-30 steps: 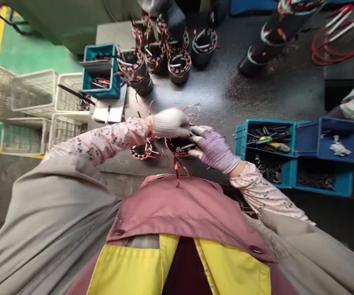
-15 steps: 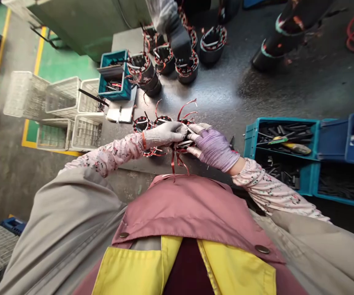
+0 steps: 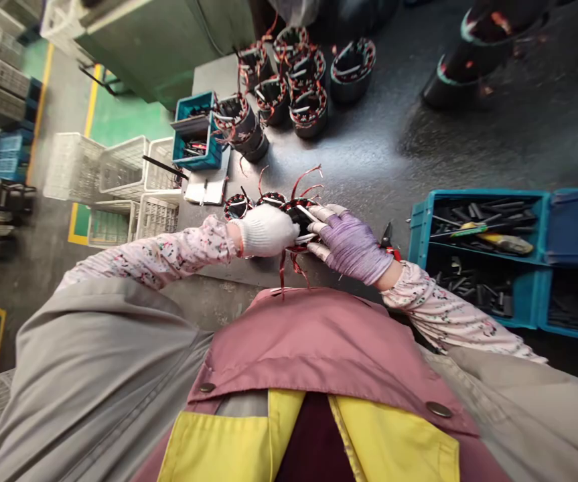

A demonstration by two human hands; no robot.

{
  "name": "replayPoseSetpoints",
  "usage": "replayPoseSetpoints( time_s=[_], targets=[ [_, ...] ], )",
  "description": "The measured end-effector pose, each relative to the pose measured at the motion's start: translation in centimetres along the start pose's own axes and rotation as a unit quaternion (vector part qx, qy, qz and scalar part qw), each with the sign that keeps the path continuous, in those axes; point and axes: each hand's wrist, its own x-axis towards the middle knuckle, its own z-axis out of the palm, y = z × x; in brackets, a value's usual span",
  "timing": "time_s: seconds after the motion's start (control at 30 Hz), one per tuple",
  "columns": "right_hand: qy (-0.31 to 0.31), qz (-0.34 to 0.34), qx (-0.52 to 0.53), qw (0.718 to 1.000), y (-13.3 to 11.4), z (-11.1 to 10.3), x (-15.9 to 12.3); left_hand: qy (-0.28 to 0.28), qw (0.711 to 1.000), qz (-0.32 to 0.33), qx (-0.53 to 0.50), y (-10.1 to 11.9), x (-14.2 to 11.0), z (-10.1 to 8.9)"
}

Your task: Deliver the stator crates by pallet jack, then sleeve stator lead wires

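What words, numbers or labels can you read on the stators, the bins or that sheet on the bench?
No text can be read.
White sheet beside the small teal bin: any marks are too small to read.
Copper-wound stator in the hands: no readable marking shows.

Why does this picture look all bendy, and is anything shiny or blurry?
In the head view, the edges curve and the pink apron looks huge up close; the dark bench top has a pale shiny patch; the white-gloved left hand is fairly sharp, while the dark cylinder at top right looks a bit soft.
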Motion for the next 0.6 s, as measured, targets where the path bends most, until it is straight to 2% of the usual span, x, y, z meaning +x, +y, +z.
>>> replayPoseSetpoints(
  time_s=[0.07, 0.13, 0.17, 0.23, 0.3, 0.37, 0.43, 0.47, 0.53, 0.6],
  targets=[
    [0.012, 0.007, 0.010, 1.000, -0.2, 0.4, 0.0, -0.020, 0.995, -0.006, -0.096, 0.5, 0.0, -0.5],
    [0.027, 0.023, 0.029, 0.999, -0.3, 1.0, 0.0, -0.015, 0.965, 0.005, -0.263, 1.0, -0.3, -1.1],
    [0.036, 0.032, 0.042, 0.998, -0.2, 1.3, 0.0, 0.007, 0.939, 0.016, -0.344, 1.1, -0.6, -1.4],
    [0.055, 0.034, 0.079, 0.995, 0.2, 1.6, -0.4, 0.090, 0.889, 0.027, -0.449, 0.8, -1.5, -1.8],
    [0.091, 0.023, 0.143, 0.985, 0.9, 1.6, -1.0, 0.175, 0.871, 0.015, -0.459, 0.0, -2.4, -1.5],
    [0.160, 0.019, 0.217, 0.963, 1.6, 1.3, -1.4, 0.213, 0.891, 0.002, -0.400, -0.7, -2.9, -0.5],
    [0.241, 0.031, 0.287, 0.927, 2.0, 1.1, -1.0, 0.207, 0.935, 0.016, -0.288, -0.3, -2.8, 1.1],
    [0.262, 0.042, 0.320, 0.910, 1.9, 1.1, -0.3, 0.197, 0.954, 0.021, -0.223, 0.4, -2.4, 1.9],
    [0.254, 0.072, 0.367, 0.892, 1.4, 1.0, 2.1, 0.178, 0.977, 0.020, -0.118, 2.1, -1.2, 3.3],
    [0.192, 0.105, 0.364, 0.905, 0.3, 0.8, 5.5, 0.152, 0.985, 0.032, -0.080, 3.6, 0.2, 4.2]
  ],
)
